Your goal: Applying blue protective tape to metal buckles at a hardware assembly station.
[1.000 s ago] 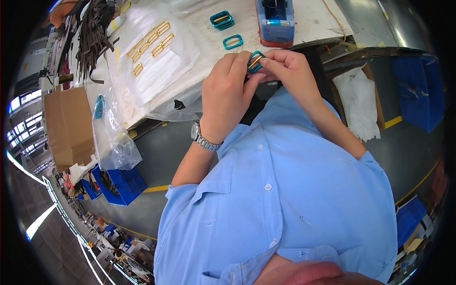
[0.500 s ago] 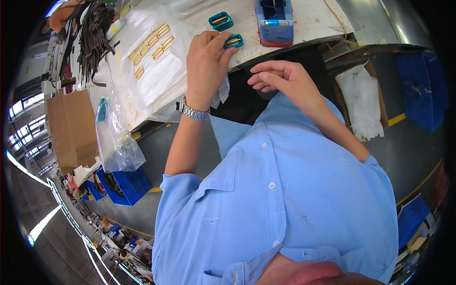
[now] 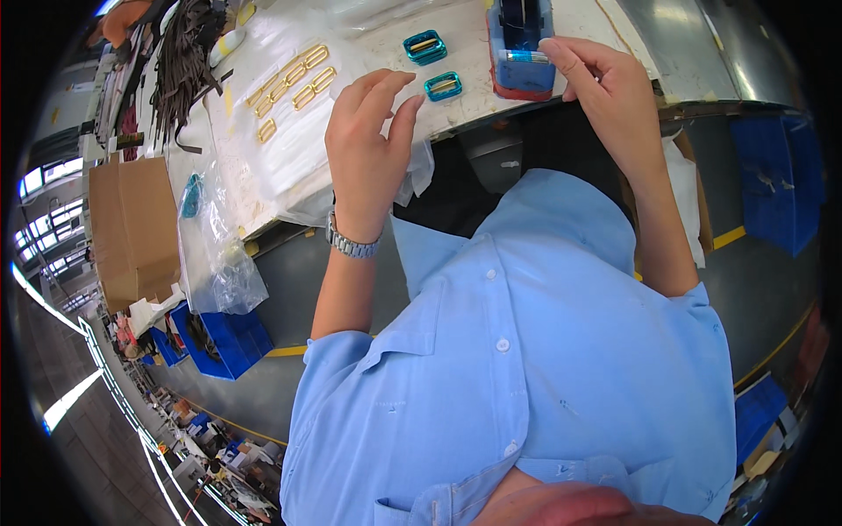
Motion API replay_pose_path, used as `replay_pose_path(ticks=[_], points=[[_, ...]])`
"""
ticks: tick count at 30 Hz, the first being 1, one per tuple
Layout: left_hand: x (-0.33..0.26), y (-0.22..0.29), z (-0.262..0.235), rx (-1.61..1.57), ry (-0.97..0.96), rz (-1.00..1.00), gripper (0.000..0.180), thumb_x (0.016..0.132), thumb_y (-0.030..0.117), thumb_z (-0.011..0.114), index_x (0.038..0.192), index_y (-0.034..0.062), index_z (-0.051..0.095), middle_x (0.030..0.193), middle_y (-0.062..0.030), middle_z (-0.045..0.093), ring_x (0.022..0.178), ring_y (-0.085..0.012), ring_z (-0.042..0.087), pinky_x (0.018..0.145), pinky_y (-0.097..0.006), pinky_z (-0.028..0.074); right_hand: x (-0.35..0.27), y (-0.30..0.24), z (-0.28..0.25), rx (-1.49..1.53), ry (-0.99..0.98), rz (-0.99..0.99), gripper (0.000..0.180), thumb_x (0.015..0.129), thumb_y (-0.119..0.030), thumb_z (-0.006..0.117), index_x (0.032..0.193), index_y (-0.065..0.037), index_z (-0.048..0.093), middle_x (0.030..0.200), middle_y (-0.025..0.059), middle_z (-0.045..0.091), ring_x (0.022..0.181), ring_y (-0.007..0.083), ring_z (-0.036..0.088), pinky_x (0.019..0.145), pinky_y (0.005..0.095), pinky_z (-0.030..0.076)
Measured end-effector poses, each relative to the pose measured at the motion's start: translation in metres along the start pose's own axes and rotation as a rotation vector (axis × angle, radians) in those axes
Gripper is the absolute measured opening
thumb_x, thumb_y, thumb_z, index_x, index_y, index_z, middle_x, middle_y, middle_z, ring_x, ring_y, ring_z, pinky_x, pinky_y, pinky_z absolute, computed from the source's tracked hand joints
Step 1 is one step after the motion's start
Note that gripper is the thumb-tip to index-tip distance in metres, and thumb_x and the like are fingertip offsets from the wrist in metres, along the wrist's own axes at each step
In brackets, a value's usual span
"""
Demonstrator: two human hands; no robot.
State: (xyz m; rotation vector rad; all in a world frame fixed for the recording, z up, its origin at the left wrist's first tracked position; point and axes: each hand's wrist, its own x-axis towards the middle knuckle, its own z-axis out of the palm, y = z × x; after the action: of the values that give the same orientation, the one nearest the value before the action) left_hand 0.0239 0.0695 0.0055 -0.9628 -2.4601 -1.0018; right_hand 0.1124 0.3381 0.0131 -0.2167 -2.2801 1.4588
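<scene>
Two teal rounded buckles with gold centre bars lie on the table one behind the other, the far buckle [image 3: 424,47] and the near buckle [image 3: 443,86]. My left hand [image 3: 368,131] hovers just left of the near one, fingers apart, holding nothing; a metal watch is on its wrist. My right hand [image 3: 605,88] reaches the front end of a blue tape dispenser [image 3: 519,77], its thumb and forefinger pinched at the tape end. The tape itself hardly shows between the fingertips.
Several gold slide buckles [image 3: 303,88] rest on white plastic sheeting [image 3: 289,162] at left. Dark straps [image 3: 184,61] hang beyond it. A clear bag [image 3: 224,272] hangs by a cardboard box [image 3: 136,232]. Blue bins [image 3: 230,342] stand on the floor. The table's front edge runs below my hands.
My left hand has let go of the near teal buckle and drawn back left. My right hand has risen from in front of my body to the tape dispenser.
</scene>
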Motion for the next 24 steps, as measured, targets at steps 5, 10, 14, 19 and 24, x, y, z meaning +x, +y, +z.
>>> replay_pose_path(ticks=[5, 10, 14, 19, 24], points=[[0.013, -0.037, -0.046, 0.038, 0.154, -0.036, 0.012, 0.095, 0.009, 0.080, 0.105, 0.0024, 0.082, 0.103, -0.0098, 0.080, 0.078, -0.0169, 0.070, 0.075, -0.030, 0.057, 0.015, 0.020, 0.015, 0.035, -0.097, 0.139, 0.038, 0.103, -0.039, 0.076, 0.111, -0.002, 0.083, 0.073, -0.0054, 0.062, 0.059, 0.0028, 0.047, 0.054, 0.0216, 0.034], [0.005, -0.129, -0.085, 0.297, 0.035, -0.215, 0.011, 0.096, 0.013, 0.075, 0.101, 0.0050, 0.080, 0.097, -0.0098, 0.077, 0.076, -0.0273, 0.071, 0.072, -0.036, 0.056, 0.022, 0.024, 0.011, 0.080, -0.144, 0.161, 0.040, 0.097, -0.038, 0.078, 0.107, 0.001, 0.081, 0.093, 0.0051, 0.077, 0.086, 0.0125, 0.067, 0.082, 0.0278, 0.049], [0.019, -0.147, -0.075, 0.349, -0.066, -0.046, 0.011, 0.096, 0.015, 0.074, 0.099, 0.0060, 0.079, 0.095, -0.0099, 0.076, 0.085, -0.0305, 0.071, 0.077, -0.040, 0.056, 0.031, 0.026, 0.008, 0.103, -0.213, 0.130, 0.038, 0.097, -0.037, 0.079, 0.105, 0.000, 0.080, 0.092, 0.0054, 0.077, 0.087, 0.0123, 0.067, 0.081, 0.0279, 0.050], [0.036, -0.163, -0.063, 0.541, -0.298, 0.138, 0.009, 0.095, 0.011, 0.070, 0.100, 0.0037, 0.069, 0.095, -0.0135, 0.073, 0.092, -0.0371, 0.069, 0.084, -0.047, 0.054, 0.032, 0.029, 0.010, 0.070, -0.188, 0.079, 0.035, 0.097, -0.036, 0.078, 0.104, -0.002, 0.080, 0.091, 0.0050, 0.077, 0.085, 0.0113, 0.067, 0.080, 0.0286, 0.051], [0.037, -0.158, -0.069, 0.541, -0.364, 0.161, 0.011, 0.094, 0.011, 0.069, 0.101, 0.0032, 0.066, 0.095, -0.0157, 0.072, 0.094, -0.0376, 0.069, 0.083, -0.049, 0.055, 0.027, 0.026, 0.014, 0.070, -0.125, 0.044, 0.027, 0.095, -0.029, 0.082, 0.101, -0.003, 0.080, 0.087, 0.0030, 0.077, 0.079, 0.0093, 0.069, 0.075, 0.0244, 0.055]])
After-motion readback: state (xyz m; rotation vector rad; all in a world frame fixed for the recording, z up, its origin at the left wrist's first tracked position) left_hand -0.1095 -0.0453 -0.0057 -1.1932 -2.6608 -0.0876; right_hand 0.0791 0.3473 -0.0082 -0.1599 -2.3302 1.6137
